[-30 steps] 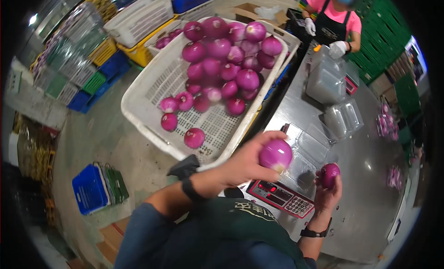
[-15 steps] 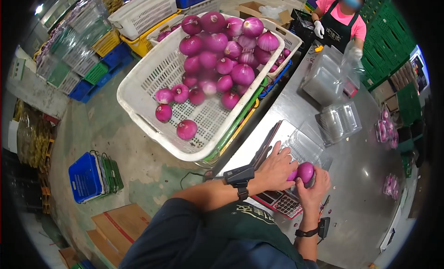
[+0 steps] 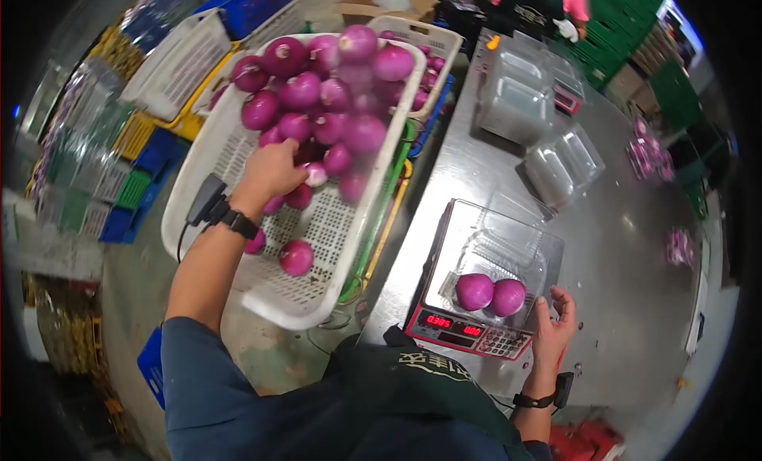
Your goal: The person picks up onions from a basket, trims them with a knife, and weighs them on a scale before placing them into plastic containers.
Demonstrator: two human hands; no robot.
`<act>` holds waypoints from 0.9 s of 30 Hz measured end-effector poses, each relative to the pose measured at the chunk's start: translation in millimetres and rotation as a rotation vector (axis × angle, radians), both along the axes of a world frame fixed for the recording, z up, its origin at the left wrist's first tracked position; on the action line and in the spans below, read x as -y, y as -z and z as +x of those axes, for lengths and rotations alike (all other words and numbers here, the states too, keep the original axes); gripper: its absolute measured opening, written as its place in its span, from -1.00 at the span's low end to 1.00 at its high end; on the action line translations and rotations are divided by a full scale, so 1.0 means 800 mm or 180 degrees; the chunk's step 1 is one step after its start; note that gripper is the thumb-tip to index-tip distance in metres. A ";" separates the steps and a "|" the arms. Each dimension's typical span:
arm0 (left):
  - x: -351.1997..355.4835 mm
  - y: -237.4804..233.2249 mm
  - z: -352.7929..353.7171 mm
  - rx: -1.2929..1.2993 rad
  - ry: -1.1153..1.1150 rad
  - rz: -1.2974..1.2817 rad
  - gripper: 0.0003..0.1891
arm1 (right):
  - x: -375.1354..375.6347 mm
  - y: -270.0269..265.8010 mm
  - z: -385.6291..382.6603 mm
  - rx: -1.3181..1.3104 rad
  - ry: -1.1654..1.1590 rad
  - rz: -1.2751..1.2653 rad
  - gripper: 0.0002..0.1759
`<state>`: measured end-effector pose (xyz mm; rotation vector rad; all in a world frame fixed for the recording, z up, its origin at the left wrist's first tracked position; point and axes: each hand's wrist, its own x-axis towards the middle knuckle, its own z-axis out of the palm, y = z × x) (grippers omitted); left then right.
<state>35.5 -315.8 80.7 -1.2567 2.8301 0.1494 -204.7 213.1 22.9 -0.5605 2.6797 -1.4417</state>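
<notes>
My left hand (image 3: 274, 175) is inside the white perforated crate (image 3: 178, 199), its curled fingers around a dark red onion (image 3: 310, 152) among many others; its fingertips are partly hidden. On the table stands a digital scale (image 3: 468, 336) with red lit digits. A clear plastic clamshell box (image 3: 498, 259) lies opened on its platform. Two red onions (image 3: 475, 291) sit side by side in the box. My right hand (image 3: 555, 322) is just right of the scale, with fingers apart and nothing in them.
Stacked clear boxes (image 3: 516, 104) and another clear box (image 3: 562, 166) stand farther along the metal table (image 3: 429, 215). Packed onions (image 3: 651, 153) lie on the right. A co-worker in a dark apron (image 3: 528, 13) stands at the far end. Another onion crate (image 3: 444, 44) is behind mine.
My left hand has gone from the box on the scale to the onions in the crate. My right hand has let go of an onion, now in the box, and moved slightly right.
</notes>
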 end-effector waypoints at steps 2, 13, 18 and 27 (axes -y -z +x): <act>0.022 0.064 -0.011 0.0341 -0.0059 -0.0042 -0.43 | -0.011 -0.004 0.005 0.0006 0.0119 -0.0007 -0.62; 0.069 0.260 -0.034 0.0177 0.0074 -0.0936 -0.34 | -0.031 -0.037 0.038 -0.0023 0.0919 -0.0179 -0.63; 0.114 0.218 0.011 -0.0394 -0.0166 0.0117 -0.20 | -0.024 -0.029 0.034 -0.0014 0.0793 -0.0308 -0.66; -0.108 -0.091 0.013 -0.3047 -0.0167 0.3247 -0.43 | 0.008 -0.040 0.036 0.0393 -0.0313 -0.1113 -0.64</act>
